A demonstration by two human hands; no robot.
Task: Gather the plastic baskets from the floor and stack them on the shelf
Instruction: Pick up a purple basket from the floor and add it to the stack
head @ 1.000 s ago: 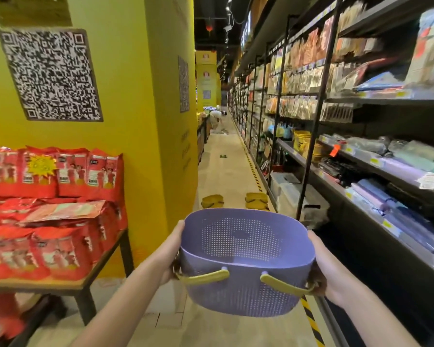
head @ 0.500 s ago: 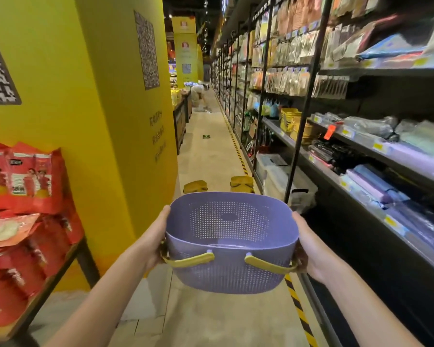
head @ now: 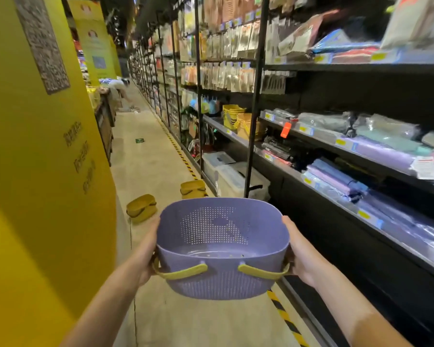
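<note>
I carry a purple perforated plastic basket (head: 221, 249) with two yellow handles at chest height in the aisle. My left hand (head: 145, 254) grips its left end and my right hand (head: 298, 254) grips its right end, fingers hidden behind the basket walls. Two yellow baskets lie upside down on the floor ahead: one (head: 141, 207) near the yellow pillar, the other (head: 193, 189) close to the shelf base. More yellow baskets (head: 236, 118) are stacked on the black shelf (head: 236, 137) farther along on the right.
A yellow pillar (head: 40, 171) walls the left side. Black shelving full of packaged goods runs along the right, with clear storage boxes (head: 233, 175) at its foot. A black-and-yellow floor stripe (head: 286, 319) follows the shelf. A person (head: 118, 87) bends down far along the aisle.
I have walked forward and turned right; the red snack table has left view on the left. The floor baskets and shelf are nearer. Both hands keep holding the purple basket.
</note>
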